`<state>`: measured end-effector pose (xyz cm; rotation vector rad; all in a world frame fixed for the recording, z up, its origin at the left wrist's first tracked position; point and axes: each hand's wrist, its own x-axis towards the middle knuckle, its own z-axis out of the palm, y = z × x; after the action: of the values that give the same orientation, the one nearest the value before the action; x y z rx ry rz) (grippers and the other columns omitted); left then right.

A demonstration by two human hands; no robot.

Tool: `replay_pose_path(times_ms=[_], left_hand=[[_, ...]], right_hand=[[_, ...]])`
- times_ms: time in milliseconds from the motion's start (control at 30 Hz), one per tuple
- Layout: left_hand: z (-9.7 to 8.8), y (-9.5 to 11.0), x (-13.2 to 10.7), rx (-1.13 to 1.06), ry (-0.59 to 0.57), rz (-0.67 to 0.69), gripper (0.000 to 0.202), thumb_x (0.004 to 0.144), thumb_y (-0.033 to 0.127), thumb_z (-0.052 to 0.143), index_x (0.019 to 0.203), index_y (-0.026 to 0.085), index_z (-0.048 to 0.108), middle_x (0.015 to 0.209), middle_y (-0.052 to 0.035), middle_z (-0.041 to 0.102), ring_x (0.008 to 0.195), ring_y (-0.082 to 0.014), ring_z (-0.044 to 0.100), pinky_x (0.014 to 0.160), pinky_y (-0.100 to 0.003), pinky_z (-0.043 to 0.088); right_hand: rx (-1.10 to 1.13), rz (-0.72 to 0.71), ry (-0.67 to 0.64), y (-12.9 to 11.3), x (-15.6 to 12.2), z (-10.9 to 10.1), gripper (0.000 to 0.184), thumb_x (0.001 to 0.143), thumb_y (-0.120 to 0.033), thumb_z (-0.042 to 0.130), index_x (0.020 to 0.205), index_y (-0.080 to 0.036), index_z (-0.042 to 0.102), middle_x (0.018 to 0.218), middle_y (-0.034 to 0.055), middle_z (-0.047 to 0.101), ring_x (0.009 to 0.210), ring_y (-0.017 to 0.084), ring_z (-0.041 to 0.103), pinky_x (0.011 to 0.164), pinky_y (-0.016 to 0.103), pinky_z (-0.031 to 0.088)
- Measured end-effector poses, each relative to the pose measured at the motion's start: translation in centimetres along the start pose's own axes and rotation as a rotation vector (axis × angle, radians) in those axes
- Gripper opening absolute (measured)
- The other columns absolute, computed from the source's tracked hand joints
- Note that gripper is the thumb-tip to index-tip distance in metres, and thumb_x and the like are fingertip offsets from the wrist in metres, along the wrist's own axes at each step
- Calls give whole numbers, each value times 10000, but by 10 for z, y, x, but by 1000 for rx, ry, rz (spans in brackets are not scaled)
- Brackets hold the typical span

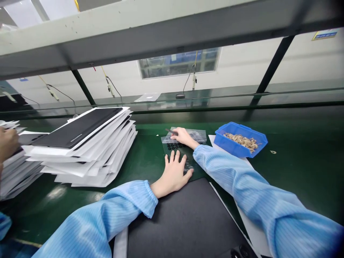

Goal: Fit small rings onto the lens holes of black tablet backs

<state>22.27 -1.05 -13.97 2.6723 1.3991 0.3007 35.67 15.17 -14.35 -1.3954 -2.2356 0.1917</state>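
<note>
1. left hand [174, 175]: palm down, fingers [172, 157] spread and released, gripping nothing. Pressed flat on a clear sheet [174, 146] w/ rows of black dots.
2. right hand [183, 137]: just beyond the left one, fingers clenched round a thin dark tool [170, 131]. Tool tip points left, over the sheet's far-left corner.
3. clear sheet lies flat on the green counter [295, 172], approx. centre. It sits between the black panel [188, 218] nearest the person and a second clear sheet [199, 135] just behind. Can't tell if the two sheets overlap; right hand covers the join.
4. blue bin [259, 142]: right of both hands, near but not touching. Holds tan scraps [242, 140].
5. Left of centre: slumped stack of black panels in white sleeves [88, 150], well apart from the hands.
6. Far left edge: another person's hand [7, 143] on a second stack [16, 172].
7. Both forearms in light-blue striped sleeves; left wrist over the black panel's far edge.
</note>
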Motion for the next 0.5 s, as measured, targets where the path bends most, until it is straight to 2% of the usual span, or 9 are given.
replay_pose_path(times_ms=[267, 400, 500], left_hand=[[0, 0, 2, 16, -13, 4, 616, 924, 482, 356, 1415, 111, 342, 1478, -196, 294, 1393, -360, 163, 1091, -574, 168], [1, 0, 4, 21, 1, 0, 616, 920, 491, 361, 1411, 119, 353, 1480, -204, 285, 1385, -368, 186, 1084, -575, 182], [2, -1, 3, 9, 10, -3, 618, 912, 500, 375, 1405, 128, 366, 1477, -204, 291, 1382, -372, 193, 1081, -574, 190]], right_hand=[[62, 175, 1, 9, 15, 0, 317, 901, -320, 538, 1164, -144, 552, 1151, 87, 579, 980, 192, 593, 827, 399, 512], [93, 198, -7, 2, 16, -15, 317, 899, -326, 539, 1153, -138, 558, 1132, 79, 587, 959, 193, 600, 804, 384, 521], [89, 136, -24, -9, 7, -29, 321, 896, -344, 540, 1130, -127, 573, 1112, 67, 596, 950, 204, 603, 796, 379, 522]])
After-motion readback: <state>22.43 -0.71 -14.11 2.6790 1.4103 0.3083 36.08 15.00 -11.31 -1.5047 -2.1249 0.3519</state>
